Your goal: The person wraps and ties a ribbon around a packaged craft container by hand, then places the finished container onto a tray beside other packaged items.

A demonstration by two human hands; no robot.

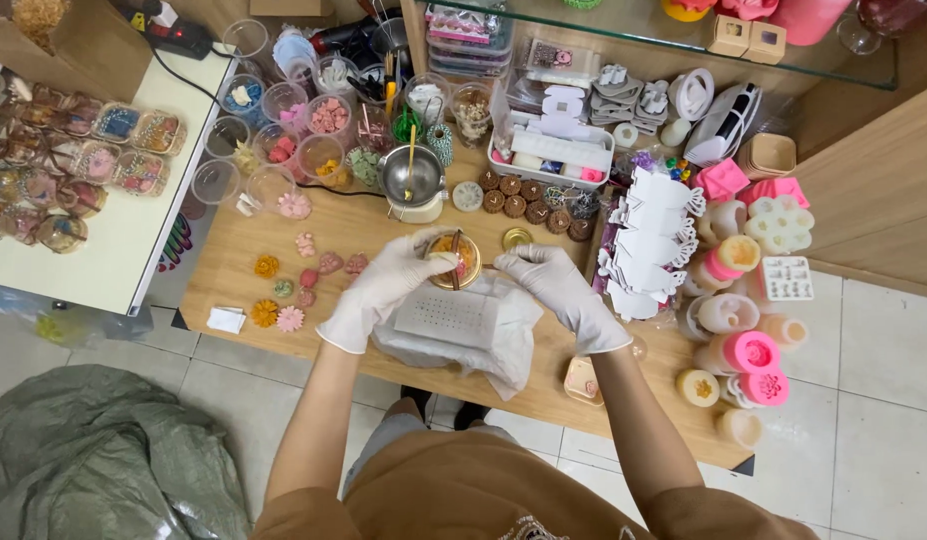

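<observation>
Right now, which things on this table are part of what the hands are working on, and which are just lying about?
In hand:
left hand and right hand, gloved
small gold tin with a stick across it
white perforated block on white paper

Lying about:
gold lid
metal melting pot
plastic cups
wax flowers
pink moulds

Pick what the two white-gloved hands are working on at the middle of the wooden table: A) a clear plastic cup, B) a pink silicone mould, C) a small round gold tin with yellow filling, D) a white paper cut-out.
C: both white-gloved hands, left and right, meet at the small round gold tin above the white cloth.
</observation>
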